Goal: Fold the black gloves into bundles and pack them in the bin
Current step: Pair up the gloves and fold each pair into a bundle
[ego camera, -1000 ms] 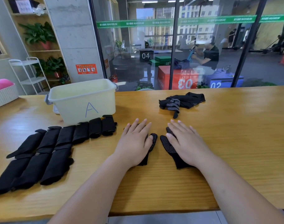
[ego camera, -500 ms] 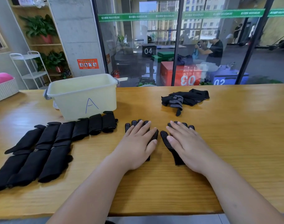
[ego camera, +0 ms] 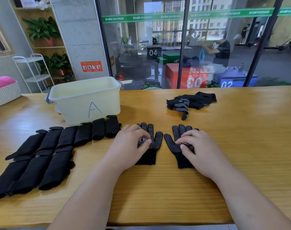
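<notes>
Resting the left hand [ego camera: 129,146] and right hand [ego camera: 199,150] on 2 gloves [ego camera: 155,141] lying apart, dotted palms up. Bending fingers onto the fabric; pinching or merely pressing, cannot tell. Possibly risking a lopsided bundle by bunching the grippy dots. Working at a wooden table [ego camera: 240,146] near a bin [ego camera: 85,100], folded bundles [ego camera: 42,155] and a loose pile [ego camera: 191,101], facing a glass wall [ego camera: 207,47].

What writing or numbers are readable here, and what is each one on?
"A", blue, handwritten: bin.
"MAXIMUM", after blurred characters: green strip on the glass.
"04": black box.
"03": red box.
"02": blue box.
Too small to read: orange sign on the pillar.
Partly covered, unreadable: white print on the gloves.
</notes>
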### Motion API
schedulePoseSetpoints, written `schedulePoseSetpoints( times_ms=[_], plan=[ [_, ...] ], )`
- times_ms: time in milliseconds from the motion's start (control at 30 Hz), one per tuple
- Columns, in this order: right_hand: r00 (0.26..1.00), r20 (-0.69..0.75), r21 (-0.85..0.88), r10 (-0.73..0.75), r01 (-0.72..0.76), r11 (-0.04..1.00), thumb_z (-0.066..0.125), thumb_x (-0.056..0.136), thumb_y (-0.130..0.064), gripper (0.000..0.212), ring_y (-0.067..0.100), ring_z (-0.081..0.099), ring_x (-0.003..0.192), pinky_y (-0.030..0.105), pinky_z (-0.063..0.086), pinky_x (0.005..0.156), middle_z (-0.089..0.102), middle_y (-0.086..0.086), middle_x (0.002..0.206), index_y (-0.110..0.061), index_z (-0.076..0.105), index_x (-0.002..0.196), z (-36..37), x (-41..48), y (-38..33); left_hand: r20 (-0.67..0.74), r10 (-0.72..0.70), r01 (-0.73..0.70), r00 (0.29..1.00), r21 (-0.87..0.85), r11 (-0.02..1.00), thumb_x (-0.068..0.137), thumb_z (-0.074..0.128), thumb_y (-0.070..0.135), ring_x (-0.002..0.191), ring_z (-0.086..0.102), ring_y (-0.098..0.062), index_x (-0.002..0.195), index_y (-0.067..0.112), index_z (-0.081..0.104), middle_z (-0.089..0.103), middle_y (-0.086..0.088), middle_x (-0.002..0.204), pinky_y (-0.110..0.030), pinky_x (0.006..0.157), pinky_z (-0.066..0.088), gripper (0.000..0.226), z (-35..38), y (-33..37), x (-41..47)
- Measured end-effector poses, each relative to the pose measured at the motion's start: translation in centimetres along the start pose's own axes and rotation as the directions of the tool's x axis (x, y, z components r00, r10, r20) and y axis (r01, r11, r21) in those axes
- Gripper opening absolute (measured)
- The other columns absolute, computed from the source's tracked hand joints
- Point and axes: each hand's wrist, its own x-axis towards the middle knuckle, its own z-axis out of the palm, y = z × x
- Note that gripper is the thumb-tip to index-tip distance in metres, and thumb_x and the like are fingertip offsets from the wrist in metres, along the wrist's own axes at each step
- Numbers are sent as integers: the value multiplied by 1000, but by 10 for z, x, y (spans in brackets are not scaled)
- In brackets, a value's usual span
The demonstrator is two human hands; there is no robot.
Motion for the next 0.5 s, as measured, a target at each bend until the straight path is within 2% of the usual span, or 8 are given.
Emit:
schedulePoseSetpoints(
  times_ms=[33,100,167,267,500],
  plan=[
    [1000,-11,-10,11,-11,1000,58,103,-41,21,-1,43,120,33,45,99,55,-31,122,-47,74,116,0,0,0,-7,-6,6,1000,-5,1000,101,64,48,114,51,-9,109,37,74,62,21,110,-40,102,47,16,0,-3,0],
    [1000,17,-45,17,-16,999,60,102,-40,19,1,44,114,32,45,95,54,-30,114,-48,74,113,1,1,-2,55,-24,24,998,10,1000,96,71,48,104,51,-7,96,39,73,61,20,98,-39,96,49,10,0,-6,0],
    [999,39,-61,4,-2,998,59,103,-40,23,3,44,115,33,44,98,53,-29,116,-48,72,119,2,2,-3,103,-40,39,994,16,999,93,75,49,101,52,-6,94,39,72,60,19,96,-37,93,50,11,1,-4,0],
    [999,38,-71,-7,9,997,57,103,-40,27,3,43,117,33,42,101,52,-29,118,-47,72,124,3,2,-4,81,-49,47,996,25,999,93,76,50,99,52,-6,92,39,71,59,19,94,-37,91,50,12,2,-2,2],
    [997,-82,49,14,-10,999,63,100,-34,20,4,46,115,39,46,99,57,-27,112,-43,76,113,5,3,-5,32,-84,82,996,58,995,97,73,45,97,50,-8,91,40,71,57,18,91,-37,91,45,8,7,0,4]
  ],
)
